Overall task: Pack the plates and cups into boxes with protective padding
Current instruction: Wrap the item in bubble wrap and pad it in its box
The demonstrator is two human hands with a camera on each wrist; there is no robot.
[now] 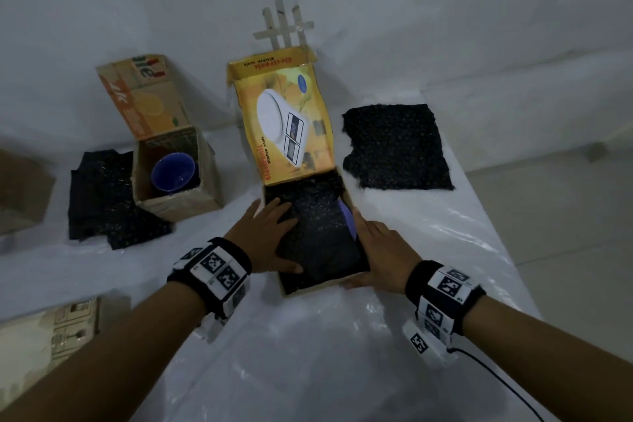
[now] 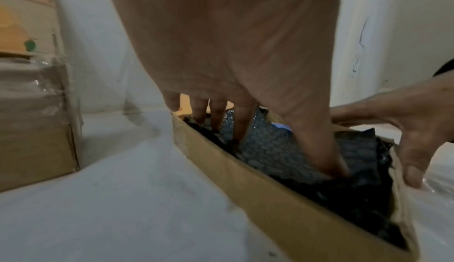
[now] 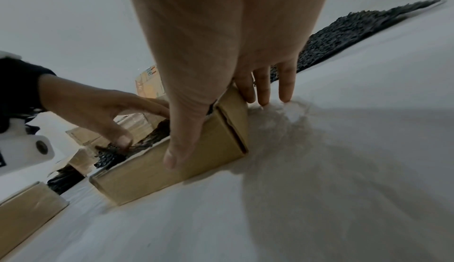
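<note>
Your left hand (image 1: 270, 236) is flat on the black bubble wrap (image 1: 318, 236) inside the scale box (image 1: 359, 276), fingers spread and pressing it down, thumb tucked in at the box's near end. Your right hand (image 1: 380, 250) braces the outside of the box's right wall, fingers straight along the cardboard, thumb across the near end, steadying, not pinching. The box sits mid-surface, towards the near edge. A sliver of blue plate (image 1: 346, 217) peeks out along the right wall, and that's your trouble spot: it looks unpadded there, so pushing hard on the left could jam the rim against bare cardboard, or tip the plate up under the wrap. Press too hard and the thin wall may bow (it already looks soft at the corner). The raised lid (image 1: 284, 120) reads "Electronic Kitchen scale", printed along its side and again at the top. Further left, the blue cup (image 1: 173, 171) sits in the brown carton (image 1: 178, 204), whose flap shows partial lettering I can't make out. A spare padding sheet (image 1: 397, 146) lies towards the right edge.
</note>
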